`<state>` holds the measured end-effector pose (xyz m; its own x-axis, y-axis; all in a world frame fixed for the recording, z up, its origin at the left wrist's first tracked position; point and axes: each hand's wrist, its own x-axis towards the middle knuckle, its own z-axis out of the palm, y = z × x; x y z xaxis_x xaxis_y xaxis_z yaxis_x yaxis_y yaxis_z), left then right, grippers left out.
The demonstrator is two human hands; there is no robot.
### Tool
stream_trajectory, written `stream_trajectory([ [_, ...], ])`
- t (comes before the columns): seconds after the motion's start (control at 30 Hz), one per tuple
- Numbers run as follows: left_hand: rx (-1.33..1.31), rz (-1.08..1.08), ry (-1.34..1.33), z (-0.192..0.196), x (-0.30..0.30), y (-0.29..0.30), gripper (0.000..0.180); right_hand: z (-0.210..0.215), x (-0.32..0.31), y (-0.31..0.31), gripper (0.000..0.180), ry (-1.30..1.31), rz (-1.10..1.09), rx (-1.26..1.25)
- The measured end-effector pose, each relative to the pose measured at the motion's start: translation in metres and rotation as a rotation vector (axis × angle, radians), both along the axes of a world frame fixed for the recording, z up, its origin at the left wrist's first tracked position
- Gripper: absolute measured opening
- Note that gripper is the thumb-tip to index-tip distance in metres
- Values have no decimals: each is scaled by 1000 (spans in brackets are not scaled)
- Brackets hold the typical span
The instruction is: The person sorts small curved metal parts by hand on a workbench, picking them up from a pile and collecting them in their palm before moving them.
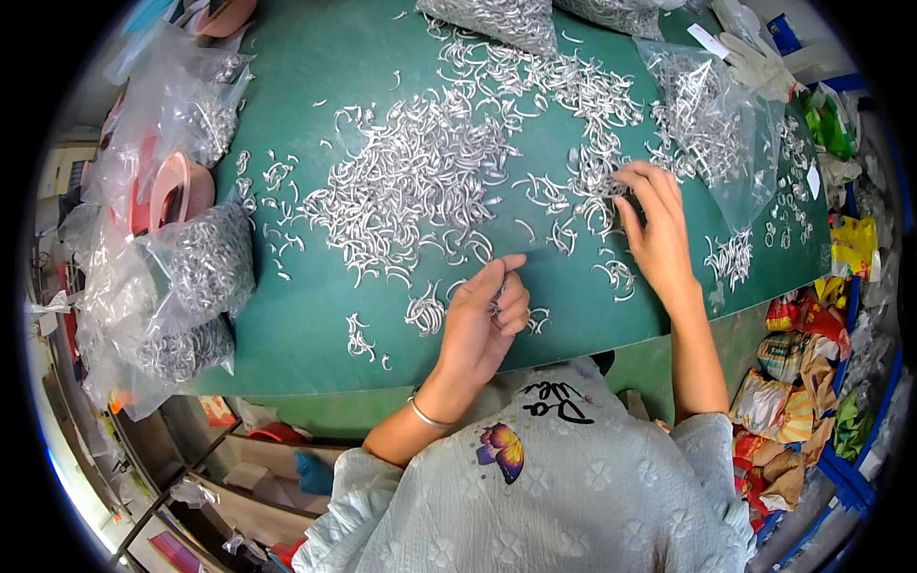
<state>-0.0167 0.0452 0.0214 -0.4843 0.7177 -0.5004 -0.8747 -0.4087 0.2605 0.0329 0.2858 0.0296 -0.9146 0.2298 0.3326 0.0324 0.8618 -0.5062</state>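
Note:
Small curved silvery metal pieces lie heaped in a large pile on the green tabletop. My left hand is in front of that pile, palm turned inward. Its fingers are curled, and a few of the metal pieces show inside them. To the right, my right hand reaches over a smaller cluster of pieces. Its fingertips touch or hover at the cluster's edge, thumb apart from the fingers; no held piece can be made out. A small bunch of pieces lies left of my left hand.
Clear plastic bags of metal pieces line the left edge, beside a pink container. Another open bag lies at the right, near a pale glove. Filled bags stand at the far edge. Shelves with colourful packages flank the right.

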Motion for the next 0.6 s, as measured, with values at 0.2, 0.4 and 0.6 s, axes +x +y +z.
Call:
stream_trajectory([
  [0.2,-160,60,29,15,13,-26,28,-2,38,-61,31,-109,19,40],
  [0.4,-132,-76,-3,12,33,-62,31,0,59,-89,49,-155,143,-121],
  [0.6,-265,-254,-80,7,52,-65,35,-4,56,-108,61,-266,252,-52],
])
